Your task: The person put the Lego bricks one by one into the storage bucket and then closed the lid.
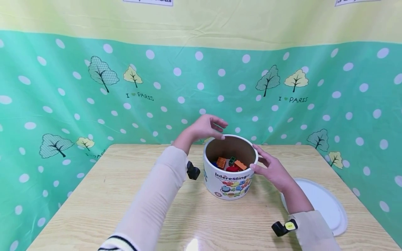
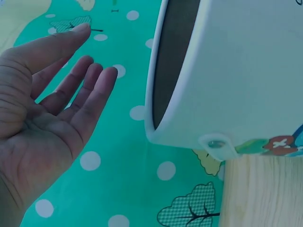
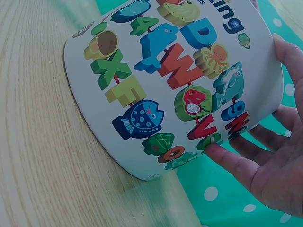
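A white round bucket (image 1: 227, 186) printed with colourful letters and animals stands on the wooden table. Several toy blocks (image 1: 221, 162), among them orange, red, green and blue ones, lie inside it. Over the bucket's back left rim hovers my left hand (image 1: 208, 127), fingers loosely bent; in the left wrist view this hand (image 2: 57, 99) is apart from the bucket and holds nothing. My right hand (image 1: 274, 172) grips the bucket's right side, with fingertips right at the rim. The right wrist view shows its fingers (image 3: 234, 163) spread along the printed wall.
A white round lid (image 1: 326, 204) lies on the table at the right, partly hidden under the right forearm. Behind the wooden table (image 1: 125, 184) hangs a green and yellow curtain (image 1: 201, 83) with dots and trees.
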Motion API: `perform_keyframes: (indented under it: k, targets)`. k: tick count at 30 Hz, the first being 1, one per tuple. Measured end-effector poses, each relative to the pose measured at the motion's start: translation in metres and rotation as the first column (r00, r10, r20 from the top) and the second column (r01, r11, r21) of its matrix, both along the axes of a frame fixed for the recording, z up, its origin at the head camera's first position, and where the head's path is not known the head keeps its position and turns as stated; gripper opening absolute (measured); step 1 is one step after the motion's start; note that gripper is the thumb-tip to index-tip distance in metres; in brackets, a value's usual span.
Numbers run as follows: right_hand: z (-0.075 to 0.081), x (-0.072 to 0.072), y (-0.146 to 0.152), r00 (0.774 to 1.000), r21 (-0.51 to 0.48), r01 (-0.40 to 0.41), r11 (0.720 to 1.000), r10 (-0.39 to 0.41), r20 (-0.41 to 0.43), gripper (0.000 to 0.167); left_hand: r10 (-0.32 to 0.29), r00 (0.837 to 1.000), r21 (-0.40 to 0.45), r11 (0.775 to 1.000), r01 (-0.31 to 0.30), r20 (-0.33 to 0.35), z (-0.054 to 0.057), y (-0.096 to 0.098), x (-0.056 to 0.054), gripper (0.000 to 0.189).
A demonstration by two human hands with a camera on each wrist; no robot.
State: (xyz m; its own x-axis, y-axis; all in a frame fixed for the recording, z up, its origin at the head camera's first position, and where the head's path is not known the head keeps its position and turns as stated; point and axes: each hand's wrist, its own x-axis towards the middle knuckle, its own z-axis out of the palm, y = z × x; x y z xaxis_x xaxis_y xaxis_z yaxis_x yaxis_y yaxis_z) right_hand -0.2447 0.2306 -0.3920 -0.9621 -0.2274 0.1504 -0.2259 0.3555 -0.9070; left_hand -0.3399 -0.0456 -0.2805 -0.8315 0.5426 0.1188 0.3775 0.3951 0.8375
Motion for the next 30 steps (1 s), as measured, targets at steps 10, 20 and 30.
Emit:
perform_keyframes:
  k: [10, 20, 30]
  targets:
    - [-0.001, -0.001, 0.001, 1.0, 0.001, -0.004, 1.0, 0.004, -0.005, 0.08, 0.037, 0.999, 0.024, 0.999, -0.036, -0.028, -0.007, -0.023, 0.006, 0.042]
    - [-0.002, -0.003, 0.0, 1.0, -0.002, 0.002, 1.0, -0.002, 0.004, 0.081, 0.113, 0.99, 0.117, 0.988, -0.103, -0.082, -0.025, -0.058, 0.016, 0.037]
    - [-0.002, -0.002, 0.0, 1.0, 0.016, 0.011, 1.0, -0.012, 0.017, 0.082, 0.18, 0.981, 0.128, 0.977, -0.171, -0.069, -0.035, -0.085, 0.023, 0.043]
